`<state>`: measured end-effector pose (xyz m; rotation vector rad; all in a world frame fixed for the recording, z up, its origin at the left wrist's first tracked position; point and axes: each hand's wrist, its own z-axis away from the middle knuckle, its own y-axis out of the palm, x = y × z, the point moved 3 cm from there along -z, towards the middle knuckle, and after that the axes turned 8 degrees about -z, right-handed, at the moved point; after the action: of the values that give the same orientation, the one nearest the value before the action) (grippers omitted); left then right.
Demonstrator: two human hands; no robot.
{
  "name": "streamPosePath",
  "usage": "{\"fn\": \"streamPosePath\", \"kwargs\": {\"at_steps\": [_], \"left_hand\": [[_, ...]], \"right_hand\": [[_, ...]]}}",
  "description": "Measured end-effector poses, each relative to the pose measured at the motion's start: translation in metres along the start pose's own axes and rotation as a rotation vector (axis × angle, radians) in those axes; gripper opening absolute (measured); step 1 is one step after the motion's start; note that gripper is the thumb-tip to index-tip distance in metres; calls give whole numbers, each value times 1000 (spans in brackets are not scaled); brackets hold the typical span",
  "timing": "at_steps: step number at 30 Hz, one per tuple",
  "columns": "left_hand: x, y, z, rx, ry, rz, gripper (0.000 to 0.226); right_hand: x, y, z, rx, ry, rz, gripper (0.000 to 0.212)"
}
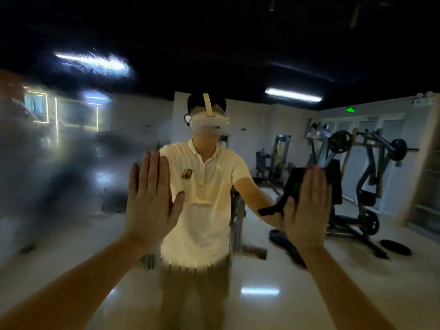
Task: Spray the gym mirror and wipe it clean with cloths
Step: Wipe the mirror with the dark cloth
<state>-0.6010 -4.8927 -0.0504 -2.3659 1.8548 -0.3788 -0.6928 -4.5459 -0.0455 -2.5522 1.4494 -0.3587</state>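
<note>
Fingers [152, 167] pressed together on your flat left hand [148, 201] touch the mirror [59, 163] bare, while your right hand [307, 210] flattens a dark cloth [294, 184] beside it, so you risk fresh smears.

Left hand [152, 198] flat on mirror [59, 163], right hand [307, 208] pressing dark cloth [295, 184]

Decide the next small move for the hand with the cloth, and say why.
Probably slide the right hand, with its dark cloth flat against the mirror, leftwards toward the hazy patch. The glass on the right already reflects the gym sharply, while the left side looks streaked and cloudy. The left hand is flat, open and holds nothing.
</note>
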Motion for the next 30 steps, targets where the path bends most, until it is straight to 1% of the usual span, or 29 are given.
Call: {"fn": "streamPosePath", "kwargs": {"at_steps": [2, 4, 5, 6, 8, 10, 13, 14, 16, 18, 20, 22, 24, 25, 26, 27, 30], "left_hand": [[0, 2, 0, -11, 2, -9, 84], [0, 2, 0, -11, -4, -10, 85], [1, 2, 0, -9, -6, -13, 86], [2, 2, 0, -4, -4, -17, 86], [3, 1, 0, 10, 3, -11, 86], [6, -3, -1, 15, 23, 26, 85], [22, -15, 5, -9, 118, 74, 79], [32, -20, 11, -29, 124, 83, 76], [56, -29, 29, -53, 75, 101, 73], [75, -33, 49, -18, 40, 109, 72], [84, -33, 66, 7, 69, 85, 69], [85, -32, 78, 19, 128, 58, 66], [79, -29, 86, 35, 174, 79, 66], [73, -27, 89, 34, 188, 103, 65], [67, -24, 92, 40, 197, 127, 65], [61, -20, 96, 58, 201, 148, 65], [50, -1, 105, 110, 190, 122, 74]], "right_hand": [[-27, -1, 20, -73, 192, -52, 67], [-34, 4, 44, -117, 370, -101, 67], [-28, 9, 55, -125, 417, -120, 66], [-16, 15, 63, -134, 427, -133, 66], [20, 28, 74, -135, 371, -153, 65], [65, 40, 80, -99, 274, -176, 65], [132, 54, 82, 11, 115, -183, 65], [152, 59, 82, 57, 45, -170, 65], [188, 70, 86, 132, -104, -135, 69], [221, 78, 91, 167, -201, -106, 71], [252, 82, 98, 232, -292, -132, 67], [269, 84, 108, 342, -433, -176, 61], [261, 85, 116, 427, -572, -97, 61], [249, 85, 118, 431, -613, -31, 63], [233, 83, 119, 416, -609, 12, 67], [214, 79, 118, 387, -557, 23, 70], [152, 58, 118, 281, -293, -34, 71]]}}
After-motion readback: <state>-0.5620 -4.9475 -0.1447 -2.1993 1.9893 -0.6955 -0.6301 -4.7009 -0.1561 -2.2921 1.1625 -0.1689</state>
